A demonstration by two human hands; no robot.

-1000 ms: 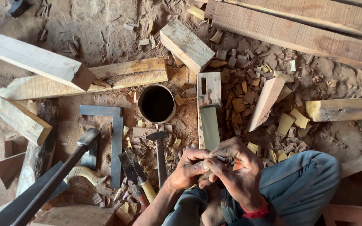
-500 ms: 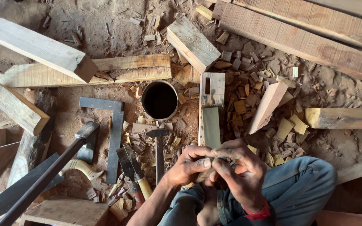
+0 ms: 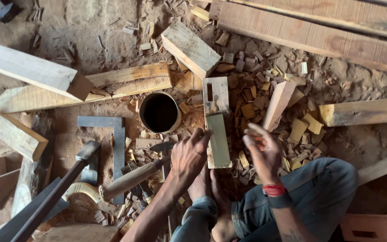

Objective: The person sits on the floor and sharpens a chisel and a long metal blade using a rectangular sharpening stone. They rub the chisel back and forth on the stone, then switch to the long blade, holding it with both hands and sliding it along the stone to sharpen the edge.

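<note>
My left hand (image 3: 189, 157) reaches forward palm down, its fingertips on the left edge of a pale wooden block (image 3: 217, 130) with a slot cut near its far end. A hammer (image 3: 133, 178) with a thick wooden handle runs out to the lower left from under that hand's thumb side; whether the hand grips it I cannot tell. My right hand (image 3: 263, 152) hovers just right of the block, fingers spread, blurred and holding nothing. My bare feet (image 3: 209, 190) rest together at the block's near end.
A dark round pot (image 3: 159, 112) stands left of the block. A steel square (image 3: 113, 134) and a long dark metal bar (image 3: 45, 201) lie further left. Beams (image 3: 310, 31), wooden offcuts (image 3: 189, 47) and several chips cover the dirt floor.
My hands, clasped together over something small before, have parted. The left went to the block's edge, the right lifted open. The hammer's handle now points lower left instead of straight toward me.
</note>
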